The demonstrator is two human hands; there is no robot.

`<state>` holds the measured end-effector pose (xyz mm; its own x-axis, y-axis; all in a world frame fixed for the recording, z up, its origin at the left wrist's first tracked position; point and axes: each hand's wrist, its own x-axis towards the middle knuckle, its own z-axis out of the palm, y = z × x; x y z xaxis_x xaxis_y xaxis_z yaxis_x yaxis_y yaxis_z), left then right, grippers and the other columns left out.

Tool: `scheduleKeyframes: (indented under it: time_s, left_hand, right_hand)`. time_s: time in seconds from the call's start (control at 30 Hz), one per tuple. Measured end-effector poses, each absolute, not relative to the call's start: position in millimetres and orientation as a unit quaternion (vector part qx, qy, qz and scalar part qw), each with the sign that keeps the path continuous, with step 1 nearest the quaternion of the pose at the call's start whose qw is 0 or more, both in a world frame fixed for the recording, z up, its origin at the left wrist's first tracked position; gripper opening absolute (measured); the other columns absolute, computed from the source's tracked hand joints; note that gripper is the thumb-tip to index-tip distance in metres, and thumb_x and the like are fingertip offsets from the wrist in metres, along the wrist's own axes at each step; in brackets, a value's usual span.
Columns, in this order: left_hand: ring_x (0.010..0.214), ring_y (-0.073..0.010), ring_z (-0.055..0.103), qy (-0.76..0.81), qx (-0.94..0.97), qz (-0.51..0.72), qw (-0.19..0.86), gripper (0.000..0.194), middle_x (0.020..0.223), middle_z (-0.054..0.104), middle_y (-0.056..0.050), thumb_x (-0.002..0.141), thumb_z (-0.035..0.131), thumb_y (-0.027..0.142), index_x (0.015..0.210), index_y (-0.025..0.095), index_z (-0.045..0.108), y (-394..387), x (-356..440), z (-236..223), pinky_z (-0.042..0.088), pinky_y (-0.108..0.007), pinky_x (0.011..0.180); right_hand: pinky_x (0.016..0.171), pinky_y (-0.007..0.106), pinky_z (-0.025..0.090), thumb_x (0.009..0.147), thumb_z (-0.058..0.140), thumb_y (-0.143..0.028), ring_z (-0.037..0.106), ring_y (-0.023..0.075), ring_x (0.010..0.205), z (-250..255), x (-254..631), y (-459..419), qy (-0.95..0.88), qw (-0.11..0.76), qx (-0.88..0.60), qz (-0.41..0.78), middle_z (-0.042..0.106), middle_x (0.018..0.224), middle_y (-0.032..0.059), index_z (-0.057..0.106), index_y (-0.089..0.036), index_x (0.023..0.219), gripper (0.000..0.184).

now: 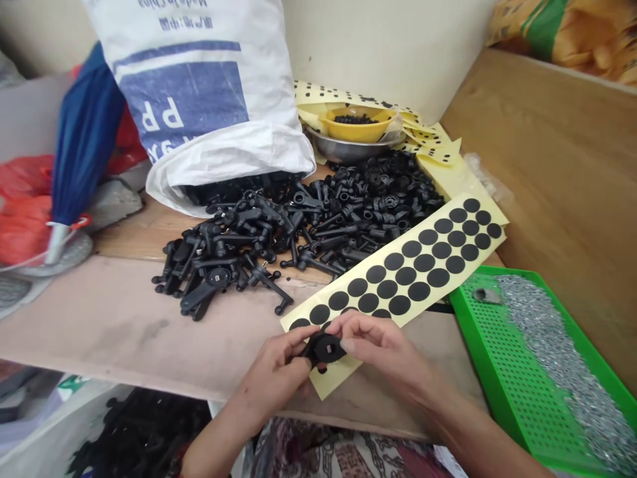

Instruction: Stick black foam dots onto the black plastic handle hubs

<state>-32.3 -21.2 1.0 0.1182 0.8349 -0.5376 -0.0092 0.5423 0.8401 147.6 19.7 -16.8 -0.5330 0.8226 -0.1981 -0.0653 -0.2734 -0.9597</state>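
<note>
My left hand [279, 365] is closed around a black plastic crank handle [327, 348]. Its round end faces up, with a small pale slot in the middle. Against the far and right edge of that round end, my right hand [373, 338] has its thumb and curled fingers pressed together; whether a sticker is also between them I cannot tell. Under both hands lies a yellow sheet of round black stickers [418, 262], slanting up to the right. Beyond it spreads a heap of similar black crank handles [239, 232] and other black parts.
A white woven sack [209, 99] stands over the heap. Behind are a yellow bowl [358, 126] in a metal basin [343, 149] and used sticker sheets. At right, a green tray [497, 372] holds small metal pieces. A blue umbrella [87, 133] leans at left; black parts [144, 431] lie below.
</note>
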Motion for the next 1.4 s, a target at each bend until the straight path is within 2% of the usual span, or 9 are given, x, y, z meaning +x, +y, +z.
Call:
scheduleKeyframes:
  time_s: [0.2,0.43,0.73,0.9,1.1,1.2,1.4]
  left_hand:
    - [0.046,-0.0088,0.046,0.584,0.395,0.282,0.651,0.066,0.079,0.066,-0.004,0.060,0.051,0.028,0.122,0.010,0.058,-20.7,-34.6,0.8,0.029,-0.022,0.045]
    - [0.048,-0.0128,0.041,0.595,0.450,0.258,0.614,0.062,0.046,0.049,0.003,0.072,0.044,0.034,0.125,0.006,0.058,-23.1,-40.0,2.9,0.029,-0.023,0.047]
    - [0.051,-0.0130,0.044,0.593,0.488,0.245,0.592,0.053,0.049,0.049,0.003,0.081,0.042,0.034,0.124,0.009,0.060,-23.5,-40.3,2.0,0.031,-0.022,0.048]
    - [0.045,-0.0102,0.040,0.576,0.491,0.265,0.598,0.054,0.051,0.047,0.005,0.079,0.050,0.038,0.123,0.008,0.058,-24.5,-38.0,-3.8,0.028,-0.022,0.045]
    - [0.047,-0.0085,0.042,0.563,0.466,0.301,0.613,0.046,0.061,0.049,0.004,0.076,0.056,0.039,0.112,0.011,0.060,-26.8,-35.4,-14.2,0.031,-0.020,0.044]
    - [0.050,-0.0100,0.045,0.565,0.471,0.304,0.606,0.035,0.059,0.048,0.004,0.077,0.057,0.039,0.100,0.014,0.062,-25.2,-34.4,-16.1,0.033,-0.020,0.046]
    - [0.042,-0.0086,0.044,0.571,0.466,0.312,0.599,0.033,0.056,0.053,0.002,0.079,0.057,0.044,0.089,0.015,0.066,-24.1,-29.6,-17.4,0.032,-0.019,0.040]
  right_hand:
    - [0.080,0.034,0.044,0.074,0.068,-0.037,0.056,0.0211,0.089,-21.4,149.5,20.6,-0.530,0.310,-0.361,0.702,0.060,0.095,0.0066,0.056,-0.019,0.065,0.024]
    - [0.080,0.035,0.047,0.077,0.066,-0.031,0.058,0.0212,0.090,-22.7,148.4,22.1,-0.565,0.306,-0.346,0.683,0.059,0.093,0.0063,0.055,-0.019,0.063,0.021]
    - [0.080,0.034,0.047,0.078,0.060,-0.025,0.057,0.0206,0.090,-22.6,148.4,22.0,-0.601,0.298,-0.345,0.656,0.058,0.092,0.0066,0.051,-0.019,0.064,0.017]
    - [0.080,0.034,0.046,0.078,0.058,-0.023,0.057,0.0206,0.089,-23.1,148.0,22.1,-0.618,0.300,-0.342,0.641,0.059,0.091,0.0066,0.050,-0.020,0.064,0.016]
    - [0.074,0.031,0.046,0.079,0.056,-0.023,0.057,0.0188,0.084,-21.9,147.0,20.1,-0.641,0.300,-0.345,0.616,0.059,0.087,0.0054,0.050,-0.020,0.064,0.017]
    - [0.071,0.030,0.045,0.080,0.054,-0.023,0.056,0.0181,0.081,-18.8,145.7,18.1,-0.660,0.292,-0.349,0.599,0.059,0.085,0.0050,0.050,-0.020,0.064,0.017]
    - [0.072,0.031,0.044,0.085,0.051,-0.023,0.058,0.0186,0.080,-12.1,149.2,14.2,-0.697,0.267,-0.363,0.558,0.061,0.084,0.0050,0.057,-0.019,0.069,0.018]
